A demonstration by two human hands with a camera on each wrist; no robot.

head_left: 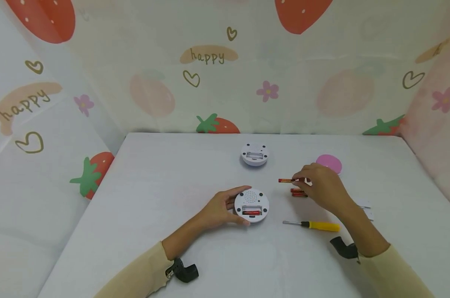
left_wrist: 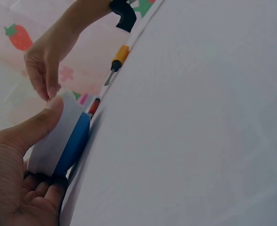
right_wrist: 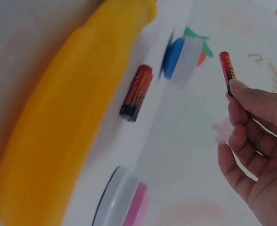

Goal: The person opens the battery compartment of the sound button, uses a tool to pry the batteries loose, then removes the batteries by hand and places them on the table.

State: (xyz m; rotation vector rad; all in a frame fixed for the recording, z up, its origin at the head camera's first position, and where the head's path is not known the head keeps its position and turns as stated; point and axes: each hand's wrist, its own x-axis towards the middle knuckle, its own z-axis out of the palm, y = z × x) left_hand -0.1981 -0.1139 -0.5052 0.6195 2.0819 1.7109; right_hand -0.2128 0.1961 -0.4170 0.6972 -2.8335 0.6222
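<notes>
Yellow screwdriver (head_left: pixel 318 226) lies nearest; left hand (head_left: pixel 218 209), spread wide, grips a white device (head_left: pixel 252 201); right hand (head_left: pixel 324 187) pinches a battery (head_left: pixel 285 181).

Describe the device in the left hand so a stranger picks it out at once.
On the white table, in front of the strawberry-print backdrop, find the person's left hand. It grips a round white device by its rim, the battery compartment facing up. Unlike its lookalike farther back, whose compartment shows no battery, this one has a red battery lying in it.
</notes>
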